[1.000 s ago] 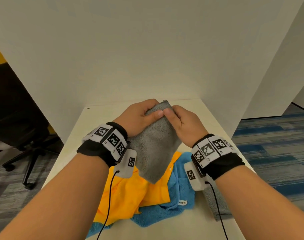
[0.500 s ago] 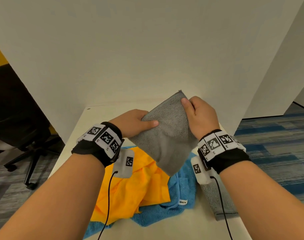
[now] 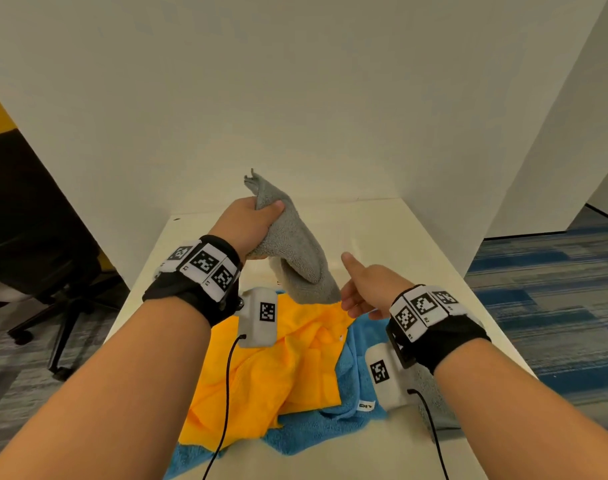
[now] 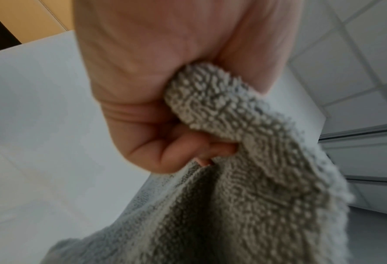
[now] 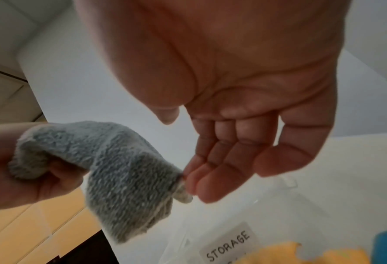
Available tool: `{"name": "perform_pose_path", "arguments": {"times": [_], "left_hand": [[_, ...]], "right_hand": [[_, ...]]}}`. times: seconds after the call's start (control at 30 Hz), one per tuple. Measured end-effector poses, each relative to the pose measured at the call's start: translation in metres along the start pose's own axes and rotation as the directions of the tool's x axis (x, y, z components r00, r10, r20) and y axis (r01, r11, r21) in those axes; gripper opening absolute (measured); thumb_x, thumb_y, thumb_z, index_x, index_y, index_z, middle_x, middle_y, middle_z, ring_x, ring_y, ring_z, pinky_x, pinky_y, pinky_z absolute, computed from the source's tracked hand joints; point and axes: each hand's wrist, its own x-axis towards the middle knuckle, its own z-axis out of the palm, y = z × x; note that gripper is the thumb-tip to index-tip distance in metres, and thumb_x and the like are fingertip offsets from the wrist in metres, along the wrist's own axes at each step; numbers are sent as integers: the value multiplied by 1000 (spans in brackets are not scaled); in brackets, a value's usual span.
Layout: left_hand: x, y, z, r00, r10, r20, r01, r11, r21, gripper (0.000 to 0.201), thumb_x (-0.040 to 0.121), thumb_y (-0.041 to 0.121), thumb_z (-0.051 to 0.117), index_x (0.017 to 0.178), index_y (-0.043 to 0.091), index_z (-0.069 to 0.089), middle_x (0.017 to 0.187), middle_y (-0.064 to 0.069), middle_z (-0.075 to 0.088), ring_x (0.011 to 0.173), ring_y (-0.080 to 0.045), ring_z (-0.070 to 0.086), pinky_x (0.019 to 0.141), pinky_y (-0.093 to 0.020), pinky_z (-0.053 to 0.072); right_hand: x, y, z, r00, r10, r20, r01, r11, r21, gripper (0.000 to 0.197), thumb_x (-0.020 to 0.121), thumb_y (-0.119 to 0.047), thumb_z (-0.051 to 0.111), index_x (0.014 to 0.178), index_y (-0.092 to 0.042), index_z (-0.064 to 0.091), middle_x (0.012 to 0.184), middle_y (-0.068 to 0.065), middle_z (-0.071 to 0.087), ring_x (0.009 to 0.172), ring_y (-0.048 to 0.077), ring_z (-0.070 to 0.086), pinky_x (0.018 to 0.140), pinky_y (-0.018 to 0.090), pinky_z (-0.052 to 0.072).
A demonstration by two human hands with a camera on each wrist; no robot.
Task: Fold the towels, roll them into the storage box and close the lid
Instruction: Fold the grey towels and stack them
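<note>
**Ana:** Above the worktop (image 3: 417, 244), the left hand (image 3: 247, 226) has its fingers curled tight round the top of the grey towel (image 3: 301, 258), and the rest of it droops down toward the pile.

**Ben:** And the right hand (image 3: 368, 289)?

**Ana:** Fingers loose and spread, gripping nothing. From the right wrist view its fingertips (image 5: 201, 180) sit right at the towel's lower corner, touching or nearly so; I cannot tell which.

**Ben:** How would you expect the towel to behave?

**Ana:** Light, soft, completely limp, I'd say. Its fluffy pile should give plenty of grip, so slipping is unlikely, but it won't keep any shape unless it is held taut. Corners or a hemmed edge look like the best places to pinch, one in each hand.

**Ben:** So the free corner is the thing to catch?

**Ana:** That seems sensible, since it hangs just beside those fingertips.

**Ben:** What else needs folding?

**Ana:** A yellow towel (image 3: 271, 368) lies crumpled on a blue towel (image 3: 333, 420) below the hands, both unfolded. A clear box with a "STORAGE" label (image 5: 228, 244) shows in the right wrist view, under that hand.
</note>
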Motion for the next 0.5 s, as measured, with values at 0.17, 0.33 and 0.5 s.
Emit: {"name": "perform_pose_path", "arguments": {"times": [0.17,0.33,0.5], "left_hand": [[0,0,4,997,-52,-49,48,996,-72,21,97,36,53,90,18,61,97,-14,66,86,-32,65,70,-39,54],[0,3,3,990,-128,-61,117,981,-155,20,97,35,53,87,19,56,81,-6,57,67,-21,56,55,-27,45],[3,6,-6,979,-189,-80,174,970,-169,19,97,34,54,99,16,56,97,-8,57,80,-22,57,61,-28,45]], "right_hand": [[3,-6,10,1000,17,4,-17,1000,-6,74,96,-63,18,76,-10,64,77,5,69,67,18,61,60,24,41],[7,-7,7,972,-179,-154,160,979,-128,46,102,-43,30,64,-20,42,69,11,55,62,23,54,61,30,46],[11,-1,1,894,-359,-268,250,897,-366,54,104,-40,25,57,-14,35,61,6,41,63,22,43,65,35,33]]}}
